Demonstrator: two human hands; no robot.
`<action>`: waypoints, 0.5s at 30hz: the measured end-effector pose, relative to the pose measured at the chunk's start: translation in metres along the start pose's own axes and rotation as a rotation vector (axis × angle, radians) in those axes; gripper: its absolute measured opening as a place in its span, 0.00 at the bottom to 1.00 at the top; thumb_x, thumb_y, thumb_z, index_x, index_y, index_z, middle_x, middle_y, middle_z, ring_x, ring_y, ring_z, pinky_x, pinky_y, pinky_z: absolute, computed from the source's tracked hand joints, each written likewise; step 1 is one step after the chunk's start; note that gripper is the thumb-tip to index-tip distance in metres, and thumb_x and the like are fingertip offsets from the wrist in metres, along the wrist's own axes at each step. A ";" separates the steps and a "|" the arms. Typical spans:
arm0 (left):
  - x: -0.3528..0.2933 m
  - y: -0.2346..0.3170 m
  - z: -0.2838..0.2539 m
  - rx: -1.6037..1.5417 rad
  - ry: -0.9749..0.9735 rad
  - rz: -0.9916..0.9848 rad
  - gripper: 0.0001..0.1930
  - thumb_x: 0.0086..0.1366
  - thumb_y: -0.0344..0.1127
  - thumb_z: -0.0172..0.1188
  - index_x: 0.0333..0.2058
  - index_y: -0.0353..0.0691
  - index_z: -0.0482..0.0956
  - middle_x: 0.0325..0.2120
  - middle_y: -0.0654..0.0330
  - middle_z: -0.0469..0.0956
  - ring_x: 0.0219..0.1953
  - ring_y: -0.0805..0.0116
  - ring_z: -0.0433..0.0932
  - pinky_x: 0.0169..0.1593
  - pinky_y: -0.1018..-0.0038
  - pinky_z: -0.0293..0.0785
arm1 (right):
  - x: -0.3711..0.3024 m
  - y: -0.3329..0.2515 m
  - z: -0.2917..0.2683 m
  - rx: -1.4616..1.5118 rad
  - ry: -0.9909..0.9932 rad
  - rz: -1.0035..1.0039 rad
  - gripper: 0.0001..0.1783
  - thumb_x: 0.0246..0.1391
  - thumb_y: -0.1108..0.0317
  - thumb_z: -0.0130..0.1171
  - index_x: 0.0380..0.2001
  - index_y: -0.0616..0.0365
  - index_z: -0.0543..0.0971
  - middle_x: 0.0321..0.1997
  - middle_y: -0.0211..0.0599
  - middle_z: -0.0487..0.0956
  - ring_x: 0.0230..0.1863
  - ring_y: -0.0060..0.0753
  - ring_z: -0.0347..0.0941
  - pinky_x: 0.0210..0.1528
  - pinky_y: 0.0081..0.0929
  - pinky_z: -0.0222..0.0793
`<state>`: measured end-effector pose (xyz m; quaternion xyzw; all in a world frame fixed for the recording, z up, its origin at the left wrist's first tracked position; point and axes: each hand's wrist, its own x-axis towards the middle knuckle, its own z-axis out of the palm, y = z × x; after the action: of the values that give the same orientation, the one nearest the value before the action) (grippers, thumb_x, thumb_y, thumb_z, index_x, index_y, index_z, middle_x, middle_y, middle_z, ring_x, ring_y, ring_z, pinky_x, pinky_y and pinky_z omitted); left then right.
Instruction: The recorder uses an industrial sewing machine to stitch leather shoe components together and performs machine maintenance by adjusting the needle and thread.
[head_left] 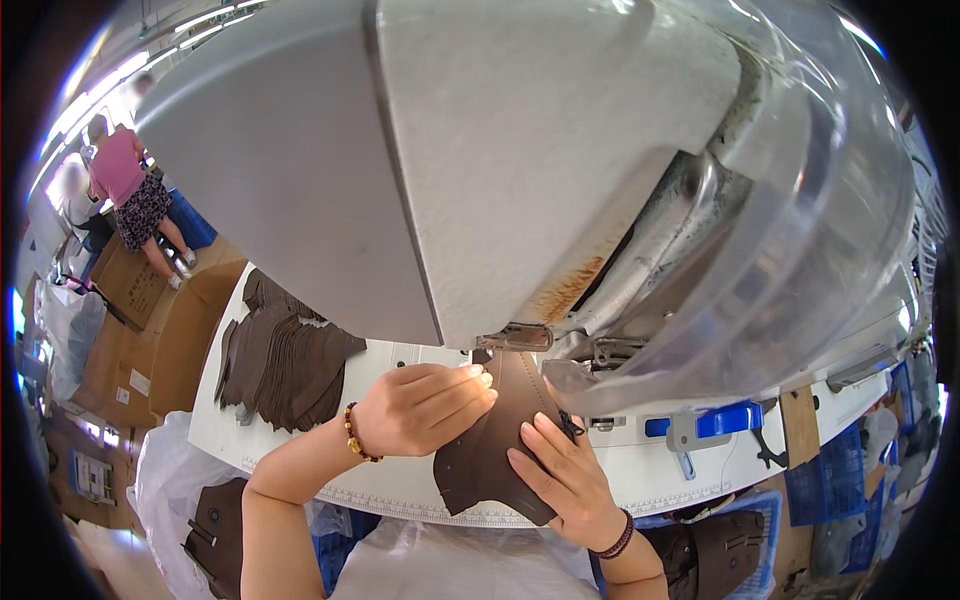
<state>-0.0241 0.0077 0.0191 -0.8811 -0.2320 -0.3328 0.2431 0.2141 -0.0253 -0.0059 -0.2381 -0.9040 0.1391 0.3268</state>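
A dark brown leather piece [490, 462] with lines of stitching near its top lies under the sewing machine [520, 337], its scalloped lower edge towards me. My left hand [425, 408] is closed at its upper left edge, fingers pressed together and fingertips close to the needle area. Whatever those fingers pinch is hidden, and so is the thumb. On the right side of the leather my right hand [568, 485] rests with fingers stretched out flat. A small dark bunched bit [570, 425] sits beside its fingertips.
Left on the white table [400, 490] lies a stack of brown leather pieces [285, 360]. A blue-and-grey clamp-like fitting [715, 425] stands right. A clear shield [800, 250] overhangs the machine. Below are a blue crate [765, 540] with leather parts and a plastic-lined bin [165, 480]. People stand far left.
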 end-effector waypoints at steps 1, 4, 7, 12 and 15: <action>0.000 -0.001 0.001 0.000 0.000 0.000 0.07 0.48 0.27 0.59 0.29 0.35 0.78 0.31 0.59 0.76 0.34 0.69 0.78 0.32 0.78 0.76 | 0.001 0.000 -0.001 -0.006 -0.011 0.002 0.22 0.43 0.69 0.56 0.46 0.62 0.73 0.53 0.51 0.69 0.58 0.52 0.61 0.60 0.51 0.48; 0.000 -0.004 0.007 -0.039 -0.019 -0.048 0.08 0.47 0.27 0.58 0.29 0.35 0.78 0.31 0.59 0.76 0.33 0.68 0.78 0.32 0.77 0.77 | 0.006 0.004 -0.004 -0.025 -0.018 -0.001 0.22 0.43 0.70 0.57 0.45 0.62 0.73 0.53 0.51 0.69 0.57 0.52 0.62 0.57 0.49 0.52; 0.001 -0.007 0.009 -0.047 0.042 -0.044 0.10 0.46 0.27 0.56 0.30 0.34 0.78 0.31 0.59 0.76 0.33 0.67 0.78 0.32 0.77 0.77 | 0.010 0.009 -0.006 -0.058 -0.018 -0.007 0.23 0.42 0.70 0.57 0.45 0.62 0.74 0.52 0.50 0.70 0.56 0.52 0.63 0.54 0.44 0.58; 0.001 -0.008 0.008 -0.079 -0.005 -0.073 0.13 0.45 0.27 0.56 0.34 0.33 0.77 0.31 0.59 0.75 0.31 0.67 0.78 0.31 0.76 0.77 | 0.012 0.014 -0.007 -0.079 -0.021 -0.016 0.24 0.41 0.70 0.59 0.45 0.62 0.73 0.51 0.50 0.70 0.54 0.52 0.66 0.49 0.37 0.64; 0.001 -0.009 0.009 -0.119 -0.019 -0.089 0.14 0.45 0.27 0.56 0.34 0.33 0.76 0.30 0.59 0.74 0.31 0.68 0.78 0.30 0.75 0.76 | 0.013 0.017 -0.007 -0.075 -0.023 -0.021 0.24 0.40 0.70 0.60 0.45 0.62 0.73 0.51 0.50 0.70 0.52 0.53 0.67 0.44 0.34 0.67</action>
<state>-0.0243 0.0203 0.0165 -0.8860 -0.2530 -0.3480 0.1729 0.2160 -0.0035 -0.0007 -0.2392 -0.9146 0.1043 0.3088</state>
